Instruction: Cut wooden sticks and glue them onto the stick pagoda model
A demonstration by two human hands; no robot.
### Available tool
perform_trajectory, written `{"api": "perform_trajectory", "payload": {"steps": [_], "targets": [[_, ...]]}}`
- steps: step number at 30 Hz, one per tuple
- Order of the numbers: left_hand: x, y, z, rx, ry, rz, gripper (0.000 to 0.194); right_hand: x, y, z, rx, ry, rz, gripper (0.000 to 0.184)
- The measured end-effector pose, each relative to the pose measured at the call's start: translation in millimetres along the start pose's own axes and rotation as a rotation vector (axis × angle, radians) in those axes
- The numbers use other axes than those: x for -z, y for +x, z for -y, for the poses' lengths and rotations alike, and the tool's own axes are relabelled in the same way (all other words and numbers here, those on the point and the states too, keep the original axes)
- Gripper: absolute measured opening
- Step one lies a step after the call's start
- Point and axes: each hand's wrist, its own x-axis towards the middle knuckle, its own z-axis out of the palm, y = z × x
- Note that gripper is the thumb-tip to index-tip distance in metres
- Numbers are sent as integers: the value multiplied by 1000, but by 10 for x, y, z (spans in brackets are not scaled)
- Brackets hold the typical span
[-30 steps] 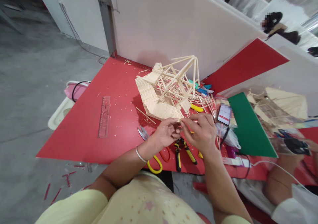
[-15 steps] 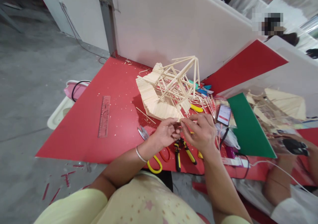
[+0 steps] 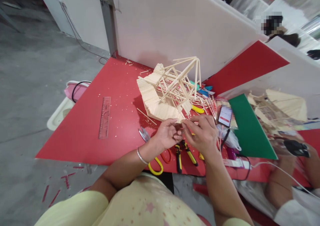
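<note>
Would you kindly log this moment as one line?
left hand: at stick model | right hand: at its near edge | scissors, pliers: on red table

- We see a cream stick model (image 3: 165, 110)
- Our bench (image 3: 75, 129): red
- Our shirt (image 3: 135, 204): pale yellow, pinkish stars
- Our pliers (image 3: 179, 156): black and yellow
- The board (image 3: 250, 132): green

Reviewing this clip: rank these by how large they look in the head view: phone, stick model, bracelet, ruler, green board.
Largest to smallest:
1. Stick model
2. Green board
3. Ruler
4. Phone
5. Bracelet
</note>
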Motion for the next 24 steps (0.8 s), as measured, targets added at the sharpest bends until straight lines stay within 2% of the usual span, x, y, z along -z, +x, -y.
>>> {"api": "perform_trajectory", "payload": {"steps": [17,21,24], "targets": [[48,22,4,-15,5,27,17,16,-33,-2,-36,18,-35,26],[17,-5,0,-19,22,36,19,37,-138,-39,-121,-3,-57,25],[-60,-62,0,-44,67,9,19,81,-277,-49,-274,-51,-146,22]]}}
